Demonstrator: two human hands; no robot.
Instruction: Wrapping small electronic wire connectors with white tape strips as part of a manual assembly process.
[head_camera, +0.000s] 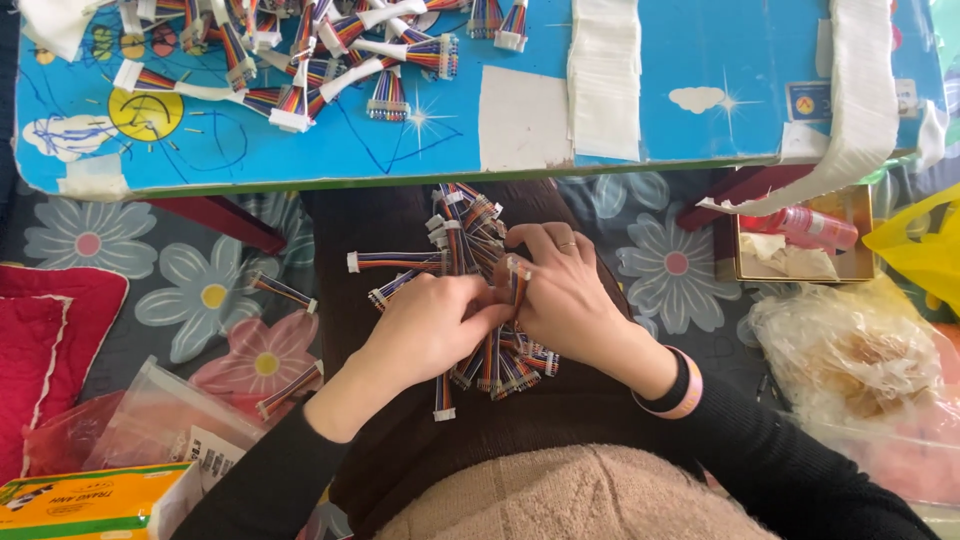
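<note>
Far left: red cushion (40, 340) on the flowered mat (190, 290), yellow box (90, 500) cut off at the bottom-left corner, clear plastic bags (160, 415) beside it, two stray ribbon cables (285, 292) on the mat. Top: blue low table (720, 60), its left part heaped with more cables (300, 60), white tape strips (605, 75) right of centre. Centre: pile of rainbow ribbon cables (470, 240) on the lap's dark cloth (340, 300), near its middle. Left hand (430, 325) curled shut, fingertips pinching into the pile; which cable it has is hidden. Right hand (560, 285) half closed, fingers bent over one cable end (517, 280), ring on a finger. Hands touch and cover the pile's middle. Right: tray with red bottle (805, 228), yellow bag (925, 250) cut off, crumpled plastic bag (850, 360).
</note>
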